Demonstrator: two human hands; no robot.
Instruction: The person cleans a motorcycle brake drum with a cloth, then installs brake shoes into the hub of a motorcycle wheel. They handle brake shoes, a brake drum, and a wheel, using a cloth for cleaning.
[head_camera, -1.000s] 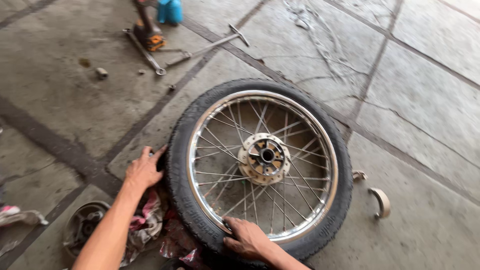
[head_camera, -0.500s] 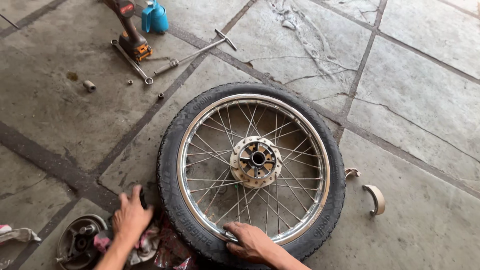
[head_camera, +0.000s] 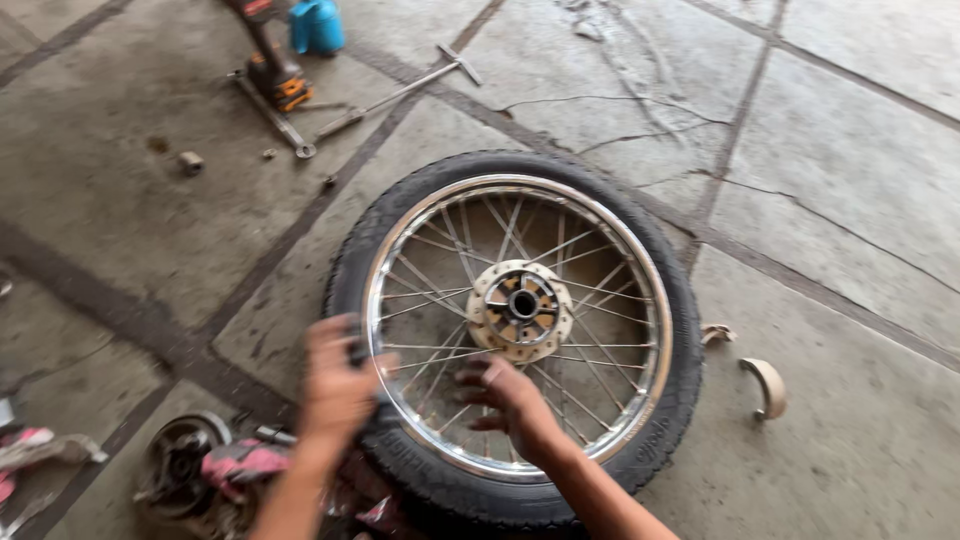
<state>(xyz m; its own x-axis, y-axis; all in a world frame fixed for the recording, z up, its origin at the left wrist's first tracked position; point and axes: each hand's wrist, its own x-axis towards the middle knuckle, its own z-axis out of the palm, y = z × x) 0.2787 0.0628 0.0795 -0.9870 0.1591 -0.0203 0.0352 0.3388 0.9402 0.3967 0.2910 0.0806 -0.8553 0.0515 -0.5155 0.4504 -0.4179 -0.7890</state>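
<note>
Two hands (head_camera: 338, 385) (head_camera: 505, 400) low in view, both blurred. Far left: pink rags (head_camera: 40, 445) and a round dark metal part (head_camera: 180, 460) on the concrete floor (head_camera: 840, 140). Up at the top left: an orange-and-black tool (head_camera: 275, 75), a blue container (head_camera: 317, 25), a long wrench (head_camera: 270, 115), a T-handled bar (head_camera: 400, 92), a few small loose bits (head_camera: 190, 160).

Left hand on the near-left edge of the spoked wheel (head_camera: 515, 320), fingers curled over tyre and rim; how firmly closed, cannot tell through the blur. Right hand just inside the rim, over the spokes below the hub (head_camera: 520, 308), fingers bent and half open, gripping nothing that can be made out. Wheel flat on the floor, centre of view, tyre on. To its right, well apart from the hands: two curved brake shoes (head_camera: 765, 388) (head_camera: 716, 333).

Compared with half a second ago: left hand up from beside the rags onto the tyre; right hand off the near tyre edge and in over the spokes.
</note>
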